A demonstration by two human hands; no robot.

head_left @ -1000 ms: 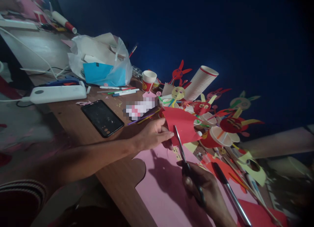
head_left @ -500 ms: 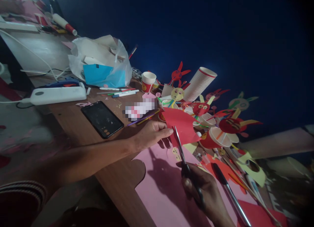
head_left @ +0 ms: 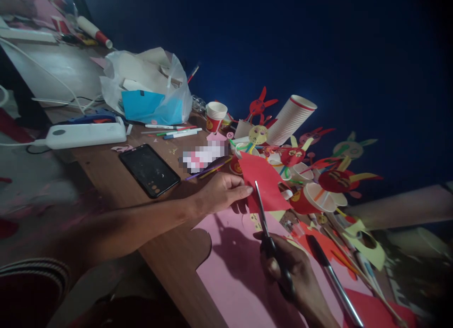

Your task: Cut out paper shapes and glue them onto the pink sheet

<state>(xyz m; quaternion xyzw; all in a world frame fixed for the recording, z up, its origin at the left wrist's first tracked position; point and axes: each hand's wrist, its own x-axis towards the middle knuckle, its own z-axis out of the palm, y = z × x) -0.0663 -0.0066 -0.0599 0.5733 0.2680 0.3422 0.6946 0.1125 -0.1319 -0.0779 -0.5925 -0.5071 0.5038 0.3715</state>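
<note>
My left hand point(head_left: 226, 193) pinches the left edge of a piece of red paper point(head_left: 265, 184) between thumb and fingers, above the table. Black-handled scissors point(head_left: 264, 214) are gripped in my right hand point(head_left: 293, 271), their blades pointing up and lying against the lower left part of the red paper. The blades look close together. Beneath both hands lies a large pink sheet point(head_left: 240, 276) with a curved cut-out at its left edge. Small yellow paper pieces lie on it close to the blades.
A phone point(head_left: 150, 170), pens point(head_left: 180, 133), a white power strip point(head_left: 87, 133) and a plastic bag point(head_left: 152, 87) are at the left. Paper cups point(head_left: 292, 120) and paper animal figures point(head_left: 262, 106) stand behind. Another person's arm point(head_left: 406, 205) reaches in from the right.
The whole view has shifted slightly. The red paper is turned a little in my left hand, and the scissors remain against it.
</note>
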